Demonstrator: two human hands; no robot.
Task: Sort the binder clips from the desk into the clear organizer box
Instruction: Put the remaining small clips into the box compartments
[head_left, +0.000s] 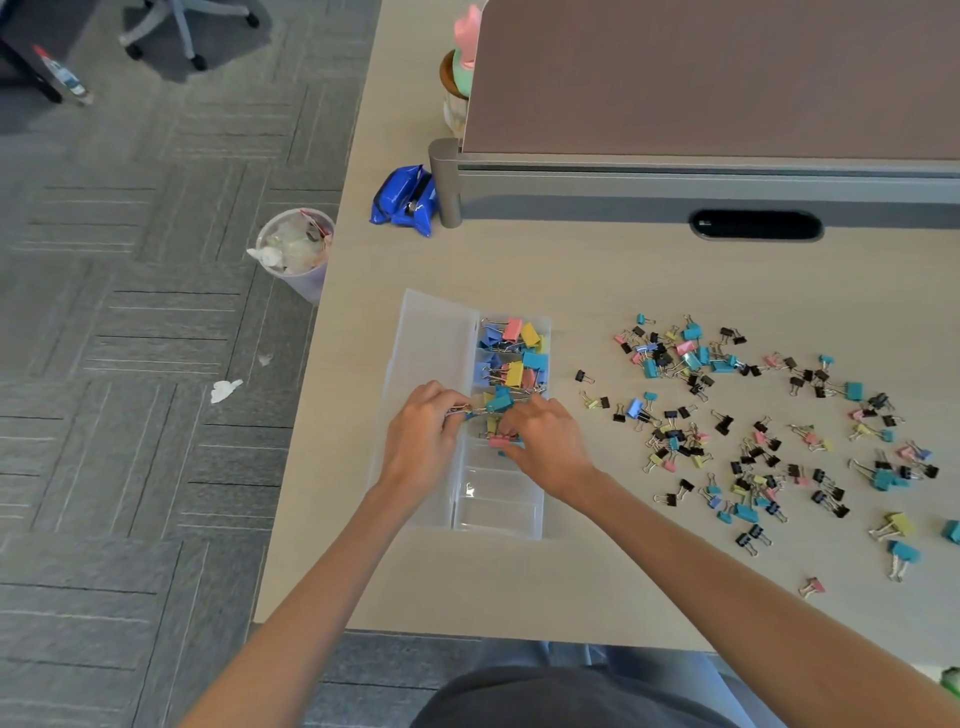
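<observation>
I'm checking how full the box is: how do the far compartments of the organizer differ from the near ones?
The far compartments hold heaps of large colored binder clips; the near compartments look empty. Clips hide the far ones' floors; the near ones show clear plastic down to the desk. Both hands work between them, left hand and right hand. Both sets belong to the same clear organizer box.

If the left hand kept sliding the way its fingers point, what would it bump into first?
The left hand points right, across the clear organizer box. It would probably meet the clips in the compartment first, then the right hand close behind; depth is hard to judge.
</observation>
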